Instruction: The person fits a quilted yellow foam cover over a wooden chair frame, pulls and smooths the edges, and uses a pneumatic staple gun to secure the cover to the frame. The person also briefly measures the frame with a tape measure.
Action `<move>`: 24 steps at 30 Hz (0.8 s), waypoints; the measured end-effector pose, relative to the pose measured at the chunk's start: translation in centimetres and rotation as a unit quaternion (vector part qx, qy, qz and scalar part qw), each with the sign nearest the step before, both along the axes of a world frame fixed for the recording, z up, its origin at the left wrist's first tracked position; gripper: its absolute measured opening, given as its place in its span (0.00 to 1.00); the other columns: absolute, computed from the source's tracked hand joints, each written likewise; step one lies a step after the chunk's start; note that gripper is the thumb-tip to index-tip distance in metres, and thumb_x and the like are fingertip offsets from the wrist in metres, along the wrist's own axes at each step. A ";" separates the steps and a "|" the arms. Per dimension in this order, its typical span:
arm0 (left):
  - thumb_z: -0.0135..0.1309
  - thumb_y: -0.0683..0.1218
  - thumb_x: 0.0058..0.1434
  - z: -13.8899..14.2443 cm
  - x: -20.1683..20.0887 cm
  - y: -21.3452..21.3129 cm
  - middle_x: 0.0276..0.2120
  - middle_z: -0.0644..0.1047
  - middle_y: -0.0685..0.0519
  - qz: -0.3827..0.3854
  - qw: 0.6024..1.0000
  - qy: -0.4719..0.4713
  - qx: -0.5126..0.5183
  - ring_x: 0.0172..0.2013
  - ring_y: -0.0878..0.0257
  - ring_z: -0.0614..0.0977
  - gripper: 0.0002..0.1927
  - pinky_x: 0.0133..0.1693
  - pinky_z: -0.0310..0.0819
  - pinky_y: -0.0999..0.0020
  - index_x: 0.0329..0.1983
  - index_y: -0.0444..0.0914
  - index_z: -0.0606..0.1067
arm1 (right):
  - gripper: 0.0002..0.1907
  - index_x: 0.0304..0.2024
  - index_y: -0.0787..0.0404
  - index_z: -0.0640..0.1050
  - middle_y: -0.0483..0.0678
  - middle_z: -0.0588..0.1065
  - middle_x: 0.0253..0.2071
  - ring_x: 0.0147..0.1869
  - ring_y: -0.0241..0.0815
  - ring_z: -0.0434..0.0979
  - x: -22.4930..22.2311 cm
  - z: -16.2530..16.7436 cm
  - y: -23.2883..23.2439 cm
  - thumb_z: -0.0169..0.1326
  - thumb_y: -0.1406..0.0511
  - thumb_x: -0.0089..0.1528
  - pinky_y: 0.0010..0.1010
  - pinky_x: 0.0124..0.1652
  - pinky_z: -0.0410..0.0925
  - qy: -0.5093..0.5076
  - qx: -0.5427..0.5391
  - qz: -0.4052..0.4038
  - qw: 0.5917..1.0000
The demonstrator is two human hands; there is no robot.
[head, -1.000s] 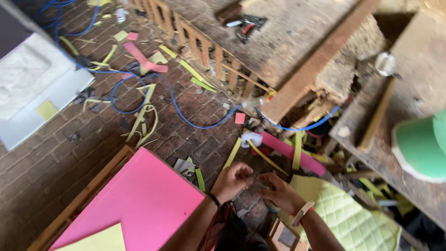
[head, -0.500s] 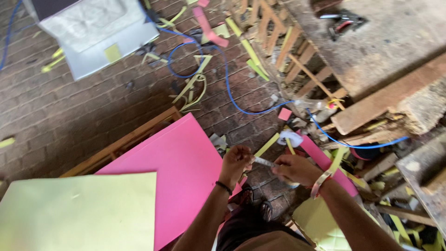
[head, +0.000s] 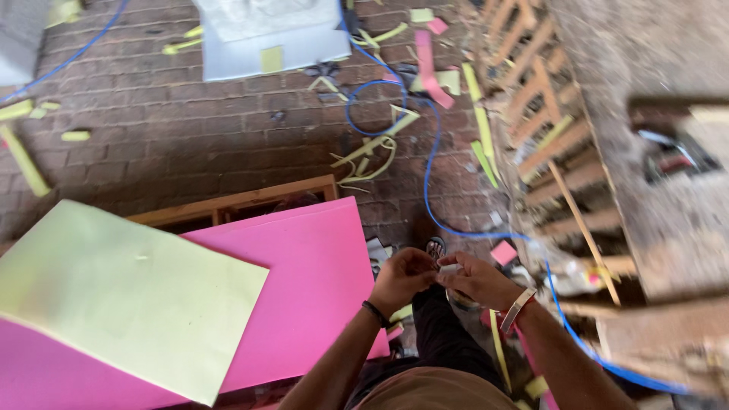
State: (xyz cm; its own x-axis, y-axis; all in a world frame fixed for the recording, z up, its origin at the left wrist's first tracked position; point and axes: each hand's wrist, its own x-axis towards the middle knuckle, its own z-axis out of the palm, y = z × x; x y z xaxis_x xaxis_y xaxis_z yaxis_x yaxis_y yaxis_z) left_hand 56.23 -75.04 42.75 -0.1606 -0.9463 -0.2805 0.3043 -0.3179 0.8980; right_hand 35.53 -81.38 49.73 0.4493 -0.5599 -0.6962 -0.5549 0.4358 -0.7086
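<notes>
Both hands pinching one small pale piece above the brick floor.

Head view: left hand (head: 406, 277) and right hand (head: 477, 279) meeting fingertip to fingertip, each grip pressed onto a small whitish strip (head: 448, 269) lying across between them, equally near both; exact shape too blurred to tell. Just left, large pink foam sheet (head: 304, 281) under a pale yellow foam sheet (head: 129, 288); blue cable (head: 429, 175) looping ahead, wooden slatted frame (head: 547, 137) at right.

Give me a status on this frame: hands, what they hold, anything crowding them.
Left hand and right hand pinched together on a small pale piece, too small to identify. Pink sheet beside left hand. Blue cable runs across the brick floor just ahead.
</notes>
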 end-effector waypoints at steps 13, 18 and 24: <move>0.64 0.46 0.61 8.0 0.8 -26.0 0.41 0.83 0.51 0.078 0.951 -0.298 -0.014 0.43 0.62 0.85 0.15 0.46 0.81 0.65 0.50 0.39 0.78 | 0.24 0.59 0.67 0.75 0.41 0.79 0.40 0.38 0.29 0.74 4.7 0.5 -31.9 0.60 0.62 0.63 0.24 0.37 0.68 -0.167 0.012 0.181 0.969; 0.63 0.47 0.57 8.1 2.3 -30.9 0.44 0.83 0.51 0.120 0.944 -0.302 -0.054 0.45 0.61 0.85 0.20 0.47 0.81 0.64 0.52 0.38 0.76 | 0.21 0.56 0.64 0.76 0.44 0.78 0.36 0.37 0.32 0.75 6.6 -0.9 -38.9 0.55 0.60 0.63 0.25 0.37 0.67 -0.134 0.021 0.187 0.973; 0.64 0.44 0.56 7.6 4.7 -34.3 0.43 0.82 0.52 0.187 0.947 -0.262 -0.008 0.44 0.64 0.83 0.21 0.48 0.80 0.65 0.53 0.38 0.76 | 0.20 0.57 0.65 0.75 0.45 0.77 0.36 0.35 0.31 0.74 10.7 -2.4 -44.2 0.56 0.61 0.67 0.25 0.33 0.67 -0.194 -0.055 0.276 0.940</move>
